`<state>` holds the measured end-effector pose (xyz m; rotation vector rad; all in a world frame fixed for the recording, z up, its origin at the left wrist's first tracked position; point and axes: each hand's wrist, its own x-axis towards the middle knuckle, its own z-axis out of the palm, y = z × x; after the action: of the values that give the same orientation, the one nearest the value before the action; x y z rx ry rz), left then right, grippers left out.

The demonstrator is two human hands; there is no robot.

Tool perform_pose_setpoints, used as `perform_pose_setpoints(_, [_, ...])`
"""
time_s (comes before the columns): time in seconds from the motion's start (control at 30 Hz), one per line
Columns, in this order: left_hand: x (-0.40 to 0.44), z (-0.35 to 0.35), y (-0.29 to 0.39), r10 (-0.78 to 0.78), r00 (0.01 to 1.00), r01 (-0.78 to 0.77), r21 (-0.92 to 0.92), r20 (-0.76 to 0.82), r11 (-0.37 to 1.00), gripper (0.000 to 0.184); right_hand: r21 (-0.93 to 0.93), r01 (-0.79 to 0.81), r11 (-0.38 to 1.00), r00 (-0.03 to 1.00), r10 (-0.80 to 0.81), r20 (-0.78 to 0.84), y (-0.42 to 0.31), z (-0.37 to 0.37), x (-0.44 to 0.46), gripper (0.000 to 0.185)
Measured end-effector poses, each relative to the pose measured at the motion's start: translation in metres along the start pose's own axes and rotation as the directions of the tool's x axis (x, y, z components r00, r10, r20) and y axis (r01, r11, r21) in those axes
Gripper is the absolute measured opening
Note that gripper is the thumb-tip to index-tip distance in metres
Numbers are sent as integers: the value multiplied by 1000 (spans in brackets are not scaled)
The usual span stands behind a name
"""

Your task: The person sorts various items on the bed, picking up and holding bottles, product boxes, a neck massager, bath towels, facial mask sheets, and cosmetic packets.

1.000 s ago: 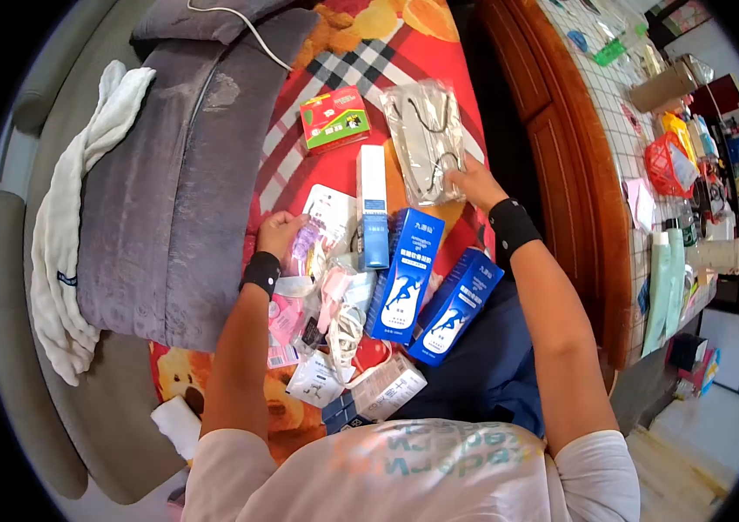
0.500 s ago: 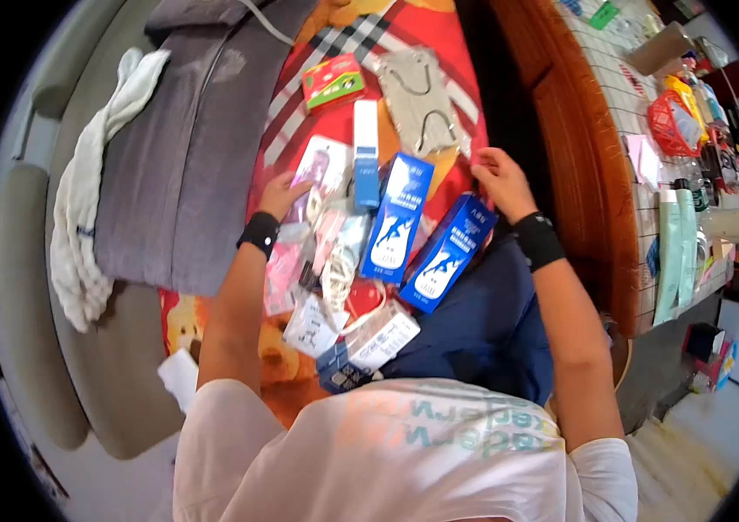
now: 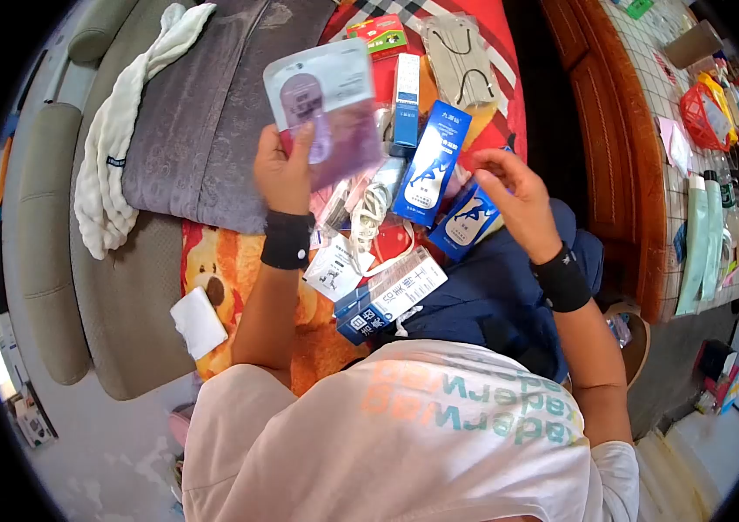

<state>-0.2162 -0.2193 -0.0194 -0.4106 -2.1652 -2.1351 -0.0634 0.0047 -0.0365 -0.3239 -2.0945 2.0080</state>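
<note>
My left hand (image 3: 285,170) pinches the lower edge of a flat purple and white packet (image 3: 326,109), raised above the bed. My right hand (image 3: 515,191) has its fingers apart and curved over a blue box (image 3: 467,228), with nothing visible in it. A second blue box (image 3: 432,163) lies left of that one, and a slim white and blue box (image 3: 406,100) is beyond. A coiled white cord (image 3: 371,216), a white sachet (image 3: 333,268) and a white and navy box (image 3: 394,294) lie nearer my body.
A clear bag with a grey item and black loops (image 3: 458,61) and a red-green box (image 3: 378,36) lie at the far end. A white towel (image 3: 113,165) is on the grey sofa at left. Right stands a tiled counter (image 3: 648,130) with tubes and a red basket (image 3: 704,117).
My left hand has taken hold of the purple packet and lifted it off the pile. My right hand has moved away from the clear bag, nearer the blue boxes. The view has shifted.
</note>
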Motion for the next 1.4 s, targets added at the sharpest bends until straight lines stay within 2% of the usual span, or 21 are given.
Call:
perform_pose_setpoints(0.07, [-18, 22, 13, -45, 997, 53, -139, 59, 989, 12, 110, 6, 994, 1000, -6, -3, -13, 14, -5, 36])
perform_pose_setpoints(0.1, [-32, 35, 24, -125, 986, 148, -240, 108, 959, 12, 160, 0, 987, 1000, 4, -21, -19, 19, -8, 41])
perform_pose_setpoints(0.13, [-47, 45, 27, -181, 973, 211, -242, 140, 947, 13, 336, -85, 938, 996, 73, 47, -29, 19, -10, 46])
perform_pose_setpoints(0.17, [-60, 55, 29, -236, 956, 274, -242, 175, 931, 15, 404, -125, 906, 991, 90, 103, -40, 20, -14, 39])
perform_pose_setpoints(0.23, [-85, 74, 25, -314, 926, 372, -375, 210, 849, 17, 398, -250, 883, 968, 224, 110, -26, 20, -23, 29])
perform_pose_setpoints(0.33, [-100, 80, 22, -443, 863, 503, -323, 243, 802, 18, 327, -253, 910, 967, 250, 55, -27, 16, -38, 22])
perform_pose_setpoints(0.4, [-98, 80, 27, -498, 818, 573, -328, 289, 751, 18, 374, -276, 885, 960, 275, 57, -24, 14, -46, 22])
perform_pose_setpoints(0.73, [-99, 80, 18, -530, 780, 619, -291, 332, 729, 29, 400, -305, 864, 946, 325, 19, -15, 12, -61, 19])
perform_pose_setpoints(0.8, [-97, 77, 27, -573, 733, 671, -249, 366, 699, 32, 417, -303, 857, 943, 333, 1, -16, 11, -64, 19])
perform_pose_setpoints(0.83, [-97, 76, 30, -594, 708, 695, -229, 383, 681, 34, 423, -301, 855, 941, 337, -10, -16, 11, -65, 20])
perform_pose_setpoints(0.87, [-98, 75, 22, -586, 641, 764, -336, 495, 552, 37, 506, -260, 823, 937, 342, -75, -17, 11, -65, 20])
perform_pose_setpoints(0.97, [-107, 74, 27, -534, 574, 813, -351, 621, 465, 36, 670, -144, 729, 914, 358, -193, -21, 16, -62, 23])
perform_pose_setpoints(1.0, [-112, 73, 27, -489, 561, 797, -277, 667, 537, 42, 692, -135, 709, 916, 355, -185, -25, 18, -61, 24])
perform_pose_setpoints(1.07, [-115, 79, 20, -447, 642, 725, -302, 623, 619, 42, 732, -139, 666, 913, 373, -166, -32, 22, -63, 28])
perform_pose_setpoints(1.17, [-109, 79, 11, -418, 710, 665, -346, 566, 662, 37, 658, -300, 691, 893, 446, -61, -34, 18, -74, 31])
perform_pose_setpoints(1.2, [-105, 76, 9, -387, 728, 633, -338, 565, 697, 34, 585, -307, 751, 914, 404, -39, -28, 9, -79, 34])
perform_pose_setpoints(1.27, [-93, 69, 13, -341, 748, 555, -254, 569, 792, 33, 430, -247, 869, 850, 407, -335, -19, -12, -85, 31])
perform_pose_setpoints(1.3, [-86, 64, 15, -327, 723, 520, -167, 609, 838, 33, 312, -159, 937, 785, 311, -535, -17, -25, -86, 28])
perform_pose_setpoints(1.33, [-79, 60, 15, -317, 693, 476, -81, 648, 876, 33, 137, -60, 989, 767, 134, -628, -18, -39, -82, 27])
perform_pose_setpoints(1.37, [-72, 57, 14, -312, 659, 423, 5, 685, 906, 33, -44, 36, 998, 750, -56, -659, -21, -49, -80, 25])
perform_pose_setpoints(1.4, [-66, 56, 13, -294, 587, 407, 39, 755, 913, 31, -123, 22, 992, 800, -91, -592, -32, -49, -78, 24])
